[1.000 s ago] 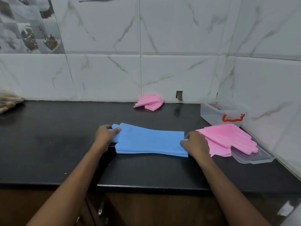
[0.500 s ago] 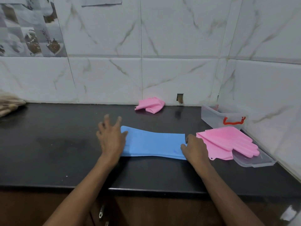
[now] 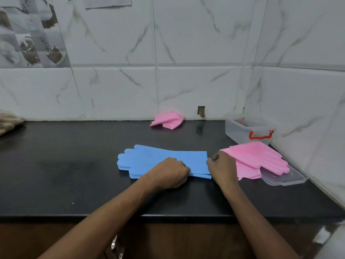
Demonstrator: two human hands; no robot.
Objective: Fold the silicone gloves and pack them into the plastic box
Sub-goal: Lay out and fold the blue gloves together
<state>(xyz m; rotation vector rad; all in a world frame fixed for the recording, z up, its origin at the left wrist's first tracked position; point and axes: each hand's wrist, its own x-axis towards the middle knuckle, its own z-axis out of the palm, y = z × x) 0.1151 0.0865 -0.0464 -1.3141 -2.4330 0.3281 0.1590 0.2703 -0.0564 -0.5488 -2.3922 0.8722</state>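
Note:
A pair of blue silicone gloves lies stacked flat on the black counter, fingers pointing left. My left hand grips their near edge around the middle, fingers curled. My right hand pinches the cuff end at the right. A pink glove pair lies just right of my right hand, partly over a clear lid. The clear plastic box with a red latch stands in the back right corner.
A crumpled pink glove lies at the back by the tiled wall. A brownish cloth sits at the far left edge. The counter's front edge runs below my forearms, with wooden cabinet fronts under it.
My left hand left the glove fingers, moved right along the gloves, and now grips their middle near edge. The blue fingertips are uncovered. My right hand stayed at the cuff.

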